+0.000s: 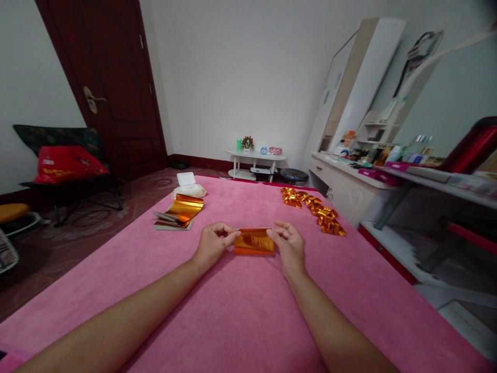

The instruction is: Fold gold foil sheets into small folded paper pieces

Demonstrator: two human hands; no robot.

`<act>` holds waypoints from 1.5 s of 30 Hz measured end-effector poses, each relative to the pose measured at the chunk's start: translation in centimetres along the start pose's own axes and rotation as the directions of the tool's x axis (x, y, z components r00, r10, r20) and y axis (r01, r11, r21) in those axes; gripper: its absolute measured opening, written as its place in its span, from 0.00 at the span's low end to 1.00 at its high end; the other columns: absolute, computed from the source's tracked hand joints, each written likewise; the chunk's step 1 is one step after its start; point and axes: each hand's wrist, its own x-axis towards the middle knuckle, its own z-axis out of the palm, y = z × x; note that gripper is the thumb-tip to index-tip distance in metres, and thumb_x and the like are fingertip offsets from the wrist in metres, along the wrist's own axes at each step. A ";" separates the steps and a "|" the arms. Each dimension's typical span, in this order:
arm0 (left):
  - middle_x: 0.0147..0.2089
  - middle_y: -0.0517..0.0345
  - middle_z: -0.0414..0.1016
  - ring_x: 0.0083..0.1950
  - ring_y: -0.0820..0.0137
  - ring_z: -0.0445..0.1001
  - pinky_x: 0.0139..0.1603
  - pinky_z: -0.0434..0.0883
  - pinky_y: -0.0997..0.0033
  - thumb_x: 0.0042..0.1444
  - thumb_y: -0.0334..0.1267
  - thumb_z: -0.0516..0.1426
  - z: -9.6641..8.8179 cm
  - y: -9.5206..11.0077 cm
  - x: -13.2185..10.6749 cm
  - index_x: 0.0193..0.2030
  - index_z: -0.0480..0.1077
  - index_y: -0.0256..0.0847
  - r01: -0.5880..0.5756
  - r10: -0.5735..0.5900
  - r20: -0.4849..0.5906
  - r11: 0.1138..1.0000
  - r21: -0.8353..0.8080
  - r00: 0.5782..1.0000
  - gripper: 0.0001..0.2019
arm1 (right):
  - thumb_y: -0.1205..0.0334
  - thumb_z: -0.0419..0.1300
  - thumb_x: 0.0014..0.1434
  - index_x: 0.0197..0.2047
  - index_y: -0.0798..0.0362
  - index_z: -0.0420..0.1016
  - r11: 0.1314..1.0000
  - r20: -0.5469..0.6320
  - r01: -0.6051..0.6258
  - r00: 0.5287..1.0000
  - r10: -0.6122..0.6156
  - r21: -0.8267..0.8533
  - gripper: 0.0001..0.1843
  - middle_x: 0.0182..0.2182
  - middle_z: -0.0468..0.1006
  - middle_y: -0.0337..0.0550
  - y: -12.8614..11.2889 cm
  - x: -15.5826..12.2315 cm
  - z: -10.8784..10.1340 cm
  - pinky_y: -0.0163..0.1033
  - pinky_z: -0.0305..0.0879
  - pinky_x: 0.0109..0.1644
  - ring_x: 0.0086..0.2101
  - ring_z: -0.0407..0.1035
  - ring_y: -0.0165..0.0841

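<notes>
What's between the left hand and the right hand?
In the head view, an orange foil sheet spans the gap, held near its upper corners by the left hand and the right hand.

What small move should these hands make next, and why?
Probably fold down the upper edge of the foil: the left hand and right hand pinch it near both upper corners, its lower part looks flat, and the crumpled pieces at right suggest shaping.
</notes>
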 end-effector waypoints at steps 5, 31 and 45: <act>0.19 0.62 0.71 0.18 0.78 0.66 0.20 0.64 0.80 0.44 0.38 0.63 0.1 0.6 -0.1 0.25 0.66 0.35 0.032 -0.029 0.034 0.995 -0.099 0.999 0.11 | 0.58 0.67 0.45 0.40 0.53 0.69 0.999 0.003 0.026 1.000 -0.026 -0.027 0.19 0.24 0.77 0.35 0.0 -0.1 0.0 0.36 0.64 0.35 0.26 0.69 0.30; 0.35 0.54 0.74 0.39 0.66 0.69 0.40 0.60 0.66 0.51 0.30 0.54 1.6 1.4 -0.6 0.33 0.76 0.42 -0.424 0.098 0.436 0.495 0.758 0.895 0.09 | 0.66 0.62 0.43 0.37 0.52 0.72 0.661 0.102 0.011 0.990 0.099 -0.751 0.14 0.24 0.78 0.35 2.1 1.3 -0.9 0.31 0.64 0.29 0.26 0.72 0.30; 0.31 0.56 0.71 0.33 0.70 0.69 0.36 0.62 0.72 0.56 0.37 0.53 1.7 1.5 0.1 0.40 0.75 0.41 -0.668 0.156 0.727 0.556 0.494 0.668 0.10 | 0.62 0.64 0.41 0.32 0.50 0.75 0.546 0.070 -0.027 0.985 0.157 -0.838 0.11 0.25 0.79 0.36 1.5 1.9 -1.1 0.30 0.60 0.27 0.25 0.71 0.28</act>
